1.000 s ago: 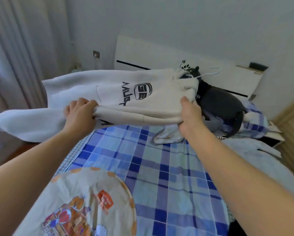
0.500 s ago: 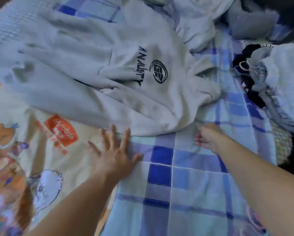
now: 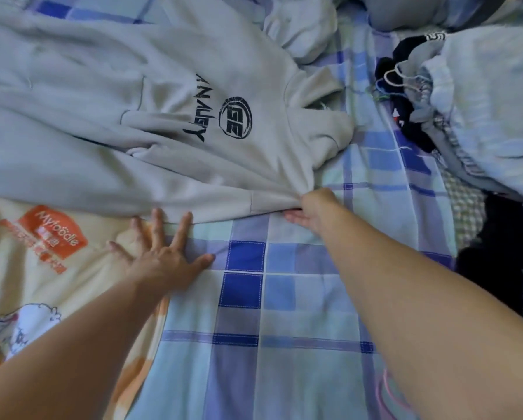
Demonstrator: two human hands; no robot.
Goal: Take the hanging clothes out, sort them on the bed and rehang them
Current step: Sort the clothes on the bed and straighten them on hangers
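On the checked bed sheet point(image 3: 299, 298) the hoodie point(image 3: 163, 122) lies spread, left hand point(image 3: 160, 262) flat beside it, right hand point(image 3: 313, 210) apparently pinching its shoulder (fingers half hidden): best tugged gently outward to flatten creases.

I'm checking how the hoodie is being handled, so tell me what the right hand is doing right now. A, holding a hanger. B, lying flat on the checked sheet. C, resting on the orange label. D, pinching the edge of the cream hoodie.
D: the right hand pinches the near edge of the cream hoodie, and the fabric bunches into folds at its fingers.
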